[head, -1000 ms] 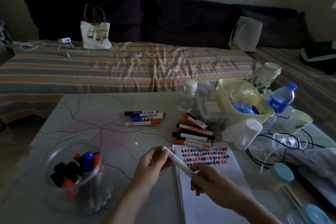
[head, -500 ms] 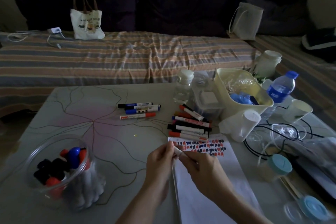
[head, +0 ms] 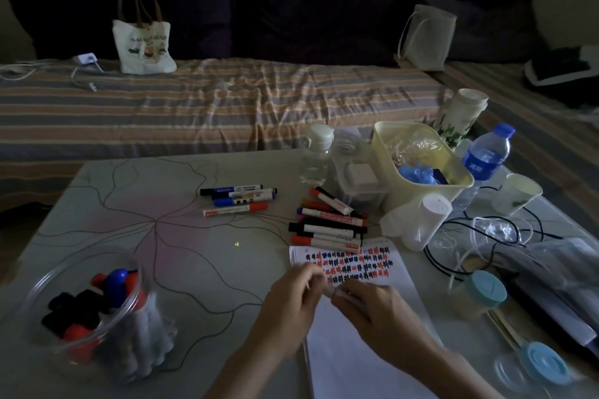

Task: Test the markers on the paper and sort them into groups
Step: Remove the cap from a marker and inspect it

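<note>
Both hands meet over the white paper [head: 353,356], whose top carries rows of red, blue and black test marks. My right hand [head: 376,311] grips a white marker [head: 337,291], mostly hidden and blurred. My left hand [head: 291,298] pinches the marker's near end, probably its cap. One group of several markers [head: 238,199] lies at the table's middle. A larger pile of markers [head: 330,227] sits just above the paper. A clear jar [head: 94,311] at the front left holds several capped markers.
A cream basket [head: 421,165], a water bottle [head: 484,159], a paper cup [head: 515,193], a tipped white cup [head: 421,223], black cables [head: 479,230] and blue-lidded jars [head: 483,295] crowd the table's right side. A striped sofa with a tote bag [head: 144,42] lies behind.
The marker came down from a raised slant to just above the paper. Both hands closed in together around it, and the view tilted slightly.
</note>
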`<state>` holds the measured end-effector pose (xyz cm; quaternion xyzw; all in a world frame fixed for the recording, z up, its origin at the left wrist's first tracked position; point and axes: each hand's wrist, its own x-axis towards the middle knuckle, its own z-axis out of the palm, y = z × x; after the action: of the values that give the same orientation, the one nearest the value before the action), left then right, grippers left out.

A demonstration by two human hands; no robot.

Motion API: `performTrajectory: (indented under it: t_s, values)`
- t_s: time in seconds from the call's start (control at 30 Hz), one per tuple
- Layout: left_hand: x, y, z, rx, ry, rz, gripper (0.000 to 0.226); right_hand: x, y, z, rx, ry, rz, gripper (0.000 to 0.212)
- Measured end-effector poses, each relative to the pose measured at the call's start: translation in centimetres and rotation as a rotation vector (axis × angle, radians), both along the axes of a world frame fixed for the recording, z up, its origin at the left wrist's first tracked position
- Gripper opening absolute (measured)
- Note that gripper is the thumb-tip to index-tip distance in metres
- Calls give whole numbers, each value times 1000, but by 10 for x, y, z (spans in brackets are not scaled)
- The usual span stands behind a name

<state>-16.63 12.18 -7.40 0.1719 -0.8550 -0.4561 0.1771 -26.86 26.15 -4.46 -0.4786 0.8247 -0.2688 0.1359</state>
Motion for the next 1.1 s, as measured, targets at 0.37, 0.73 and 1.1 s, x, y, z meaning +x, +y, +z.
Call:
performTrajectory:
  t_s: [0.37, 0.73, 1.1]
  values:
    - [9, 2, 3, -62, -40, -241, 27, -14, 18, 1, 27, 74, 112, 53]
    - [6, 6, 7, 26, -38, -272, 27, -5, 28, 9, 96, 243, -15, 60]
    - [6, 23, 17, 692, -34, 106, 35, 7, 7, 11, -4, -260, 7, 21]
